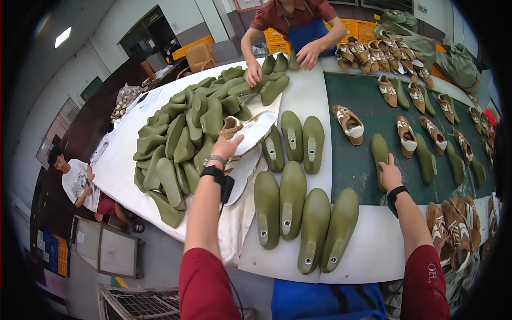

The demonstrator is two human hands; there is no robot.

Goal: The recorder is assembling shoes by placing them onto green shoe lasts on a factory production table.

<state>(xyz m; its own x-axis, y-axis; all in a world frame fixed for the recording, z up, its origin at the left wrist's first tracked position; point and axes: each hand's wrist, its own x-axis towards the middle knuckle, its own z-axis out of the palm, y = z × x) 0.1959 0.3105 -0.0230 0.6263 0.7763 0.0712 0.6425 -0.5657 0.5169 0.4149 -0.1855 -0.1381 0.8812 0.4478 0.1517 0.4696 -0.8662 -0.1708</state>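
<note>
L fingers (pixel 236 142) pinching wht-soled brn shoe (pixel 258 131); R fingers (pixel 391 160) pinching smooth grn last (pixel 379 146).

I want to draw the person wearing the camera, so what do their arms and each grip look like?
The left sleeve and right sleeve are short and deep red; the right has white printing. Each wrist wears a black band, and the left one has a dark, boxy piece. A greyish bracelet sits nearer the left grip. Neither that nor the right grip has a glove.
</note>
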